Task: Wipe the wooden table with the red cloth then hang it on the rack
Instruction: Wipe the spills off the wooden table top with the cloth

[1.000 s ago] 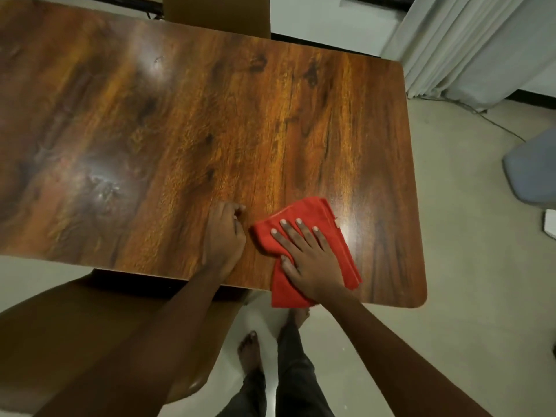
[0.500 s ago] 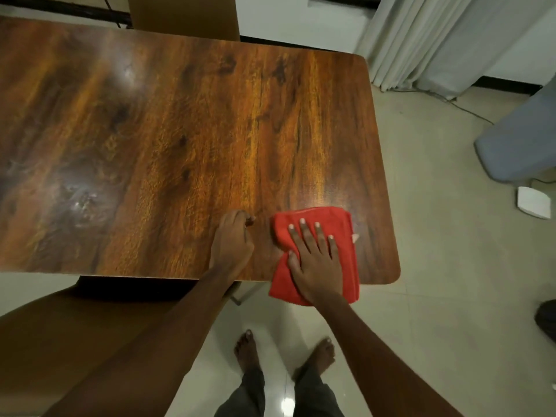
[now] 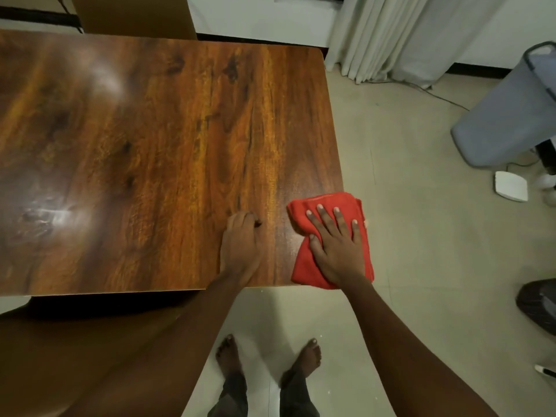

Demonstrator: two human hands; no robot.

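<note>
Two hands, both on the tabletop. Right hand (image 3: 335, 246): palm down, fingers straight and spread, pressed flat on the red cloth (image 3: 304, 266). Left hand (image 3: 240, 245): fingers curled under, holding nothing, knuckles resting on the wooden table (image 3: 150, 139) near the cloth, not touching it. Red cloth: folded, at the table's near right corner, overhanging the right and near edges. Surroundings: brown chair (image 3: 75, 356) at near left; grey bin (image 3: 505, 115), white curtain (image 3: 391, 34) and small white box (image 3: 511, 186) on the floor to the right.
</note>
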